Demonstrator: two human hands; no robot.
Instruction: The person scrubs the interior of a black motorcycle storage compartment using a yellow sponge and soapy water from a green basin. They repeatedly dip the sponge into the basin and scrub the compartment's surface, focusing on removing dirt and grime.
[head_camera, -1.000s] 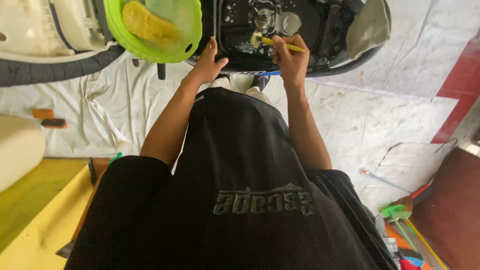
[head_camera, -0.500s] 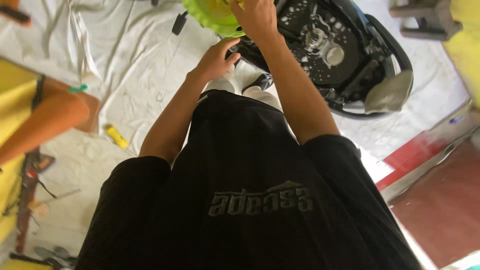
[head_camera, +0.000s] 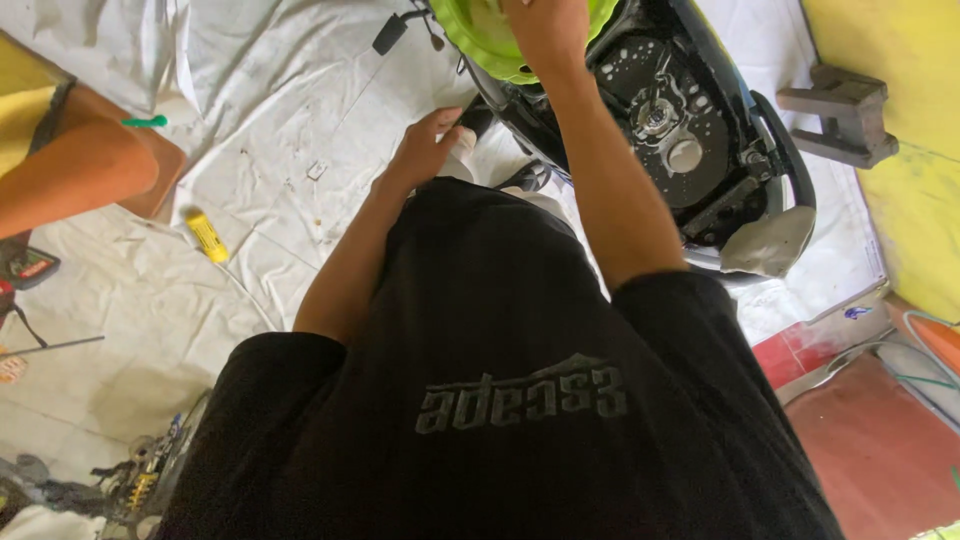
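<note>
My right hand (head_camera: 545, 30) reaches up over a lime-green plastic basin (head_camera: 480, 45) at the top edge, and its fingers are cut off by the frame. The basin sits on a black scooter body (head_camera: 690, 140) whose open engine cover shows a round metal part (head_camera: 655, 118). Lower down, my left hand (head_camera: 422, 148) rests with loose fingers beside a small white object (head_camera: 462, 150) at the scooter's edge. My black shirt fills the lower half of the view.
A white sheet (head_camera: 270, 120) covers the floor. Another person's bare arm (head_camera: 70, 175) lies at the left. A yellow tube (head_camera: 207, 237) lies on the sheet, tools (head_camera: 135, 480) at lower left. A dark block (head_camera: 835, 110) stands by the yellow wall (head_camera: 910, 150).
The view has swung left and tilted. My right hand left the engine opening and rose to the green basin. My left hand dropped off the scooter's edge toward the white object.
</note>
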